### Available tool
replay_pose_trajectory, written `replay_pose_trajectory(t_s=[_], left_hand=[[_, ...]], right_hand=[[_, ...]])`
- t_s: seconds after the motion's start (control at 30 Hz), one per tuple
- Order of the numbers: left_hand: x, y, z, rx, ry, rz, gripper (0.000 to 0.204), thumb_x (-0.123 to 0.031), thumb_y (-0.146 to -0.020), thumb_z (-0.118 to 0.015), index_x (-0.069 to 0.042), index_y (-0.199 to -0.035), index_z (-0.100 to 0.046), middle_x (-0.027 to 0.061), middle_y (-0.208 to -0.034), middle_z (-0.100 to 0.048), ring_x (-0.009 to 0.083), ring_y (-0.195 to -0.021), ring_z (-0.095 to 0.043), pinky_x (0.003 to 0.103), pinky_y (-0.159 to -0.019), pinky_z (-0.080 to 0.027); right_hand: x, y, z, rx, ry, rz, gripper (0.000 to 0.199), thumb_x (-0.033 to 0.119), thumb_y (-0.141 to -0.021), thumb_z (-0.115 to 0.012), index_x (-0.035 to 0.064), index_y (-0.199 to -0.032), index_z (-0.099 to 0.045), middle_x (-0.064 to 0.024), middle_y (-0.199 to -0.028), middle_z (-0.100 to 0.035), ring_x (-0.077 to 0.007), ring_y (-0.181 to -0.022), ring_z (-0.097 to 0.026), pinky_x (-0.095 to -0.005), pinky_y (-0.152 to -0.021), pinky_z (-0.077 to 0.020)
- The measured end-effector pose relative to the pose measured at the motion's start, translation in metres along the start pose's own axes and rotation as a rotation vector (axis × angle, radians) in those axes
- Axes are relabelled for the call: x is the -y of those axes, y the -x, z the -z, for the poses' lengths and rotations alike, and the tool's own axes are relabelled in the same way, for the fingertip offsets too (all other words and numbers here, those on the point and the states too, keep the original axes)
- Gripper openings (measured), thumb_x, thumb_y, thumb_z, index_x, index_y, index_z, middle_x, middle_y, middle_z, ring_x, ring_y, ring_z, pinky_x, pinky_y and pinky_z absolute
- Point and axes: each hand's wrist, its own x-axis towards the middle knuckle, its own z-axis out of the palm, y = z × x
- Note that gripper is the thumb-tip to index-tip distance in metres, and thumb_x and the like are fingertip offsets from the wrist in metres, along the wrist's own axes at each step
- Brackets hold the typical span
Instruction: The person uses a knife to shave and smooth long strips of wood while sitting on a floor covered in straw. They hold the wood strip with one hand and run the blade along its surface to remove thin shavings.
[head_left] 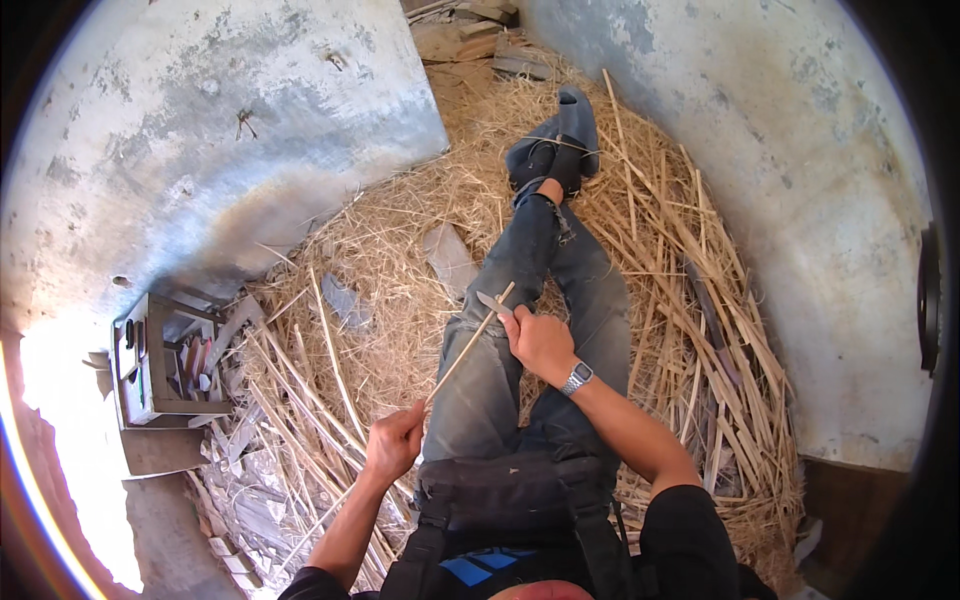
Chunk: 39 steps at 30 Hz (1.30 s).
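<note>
A thin pale cane strip (466, 355) runs slantwise over my outstretched legs (500, 390). Its near end is pinched in my left hand (396, 440), closed beside my left thigh. Above my thighs, my right hand (541, 345) is wrapped round the handle of a small knife (492, 303), which the fingers mostly hide. The short blade points up and left and lies across the strip near its far end. On the right wrist sits a silver watch (577, 377).
Curly shavings (380, 260) cover the floor around my legs. Long split strips (700, 300) lie piled on the right, more (290, 385) on the left. A small open cabinet (160, 360) with odds and ends stands at the left. Worn walls (800, 180) rise on both sides.
</note>
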Motion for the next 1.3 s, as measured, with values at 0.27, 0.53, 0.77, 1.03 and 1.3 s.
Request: replay_pose_trajectory(t_s=[0.27, 0.53, 0.77, 1.03, 1.3], left_hand=[[0.015, 0.033, 0.023, -0.031, 0.088, 0.133, 0.019, -0.002, -0.096, -0.064, 0.004, -0.111, -0.073, 0.0131, -0.065, -0.063, 0.0193, -0.057, -0.065, 0.033, -0.054, -0.048], [-0.03, -0.066, -0.05, -0.041, 0.464, 0.318, 0.031, -0.009, -0.1, -0.064, 0.004, -0.127, -0.069, 0.0053, -0.07, -0.066, 0.0077, -0.064, -0.062, 0.027, -0.058, -0.05], [-0.054, -0.074, -0.044, 0.002, 0.327, 0.139, 0.021, -0.006, -0.098, -0.066, 0.006, -0.114, -0.072, 0.012, -0.072, -0.067, 0.0128, -0.063, -0.066, 0.03, -0.056, -0.049], [-0.044, -0.088, -0.044, -0.146, 0.175, -0.151, 0.021, 0.0, -0.092, -0.067, 0.003, -0.111, -0.073, 0.0167, -0.069, -0.061, 0.0331, -0.058, -0.062, 0.04, -0.053, -0.047], [-0.053, -0.102, -0.003, -0.207, 0.116, -0.111, 0.017, 0.002, -0.092, -0.067, 0.002, -0.107, -0.074, 0.0157, -0.064, -0.062, 0.0265, -0.054, -0.064, 0.036, -0.051, -0.048]], right_hand=[[-0.068, -0.04, 0.056, -0.335, -0.22, -0.261, 0.051, 0.04, -0.11, -0.046, 0.0032, -0.078, -0.061, -0.0209, -0.063, -0.062, -0.0453, -0.059, -0.062, -0.0525, -0.052, -0.0438], [0.027, 0.013, 0.035, 0.06, -0.173, 0.127, 0.052, 0.051, -0.104, -0.049, 0.0078, -0.082, -0.067, -0.0226, -0.062, -0.065, -0.0442, -0.061, -0.067, -0.0565, -0.058, -0.0531], [-0.012, -0.012, 0.067, -0.052, -0.112, -0.087, 0.046, 0.044, -0.105, -0.052, 0.0081, -0.08, -0.064, -0.0211, -0.061, -0.063, -0.0448, -0.058, -0.064, -0.0557, -0.054, -0.0502], [0.018, 0.007, 0.064, 0.077, -0.047, 0.256, 0.051, 0.055, -0.102, -0.052, 0.0111, -0.08, -0.066, -0.0178, -0.058, -0.063, -0.0396, -0.056, -0.067, -0.0524, -0.051, -0.0523], [-0.037, -0.079, 0.076, -0.352, 0.038, 0.065, 0.051, 0.046, -0.106, -0.048, 0.0059, -0.082, -0.066, -0.0222, -0.066, -0.066, -0.041, -0.063, -0.068, -0.0547, -0.057, -0.0528]])
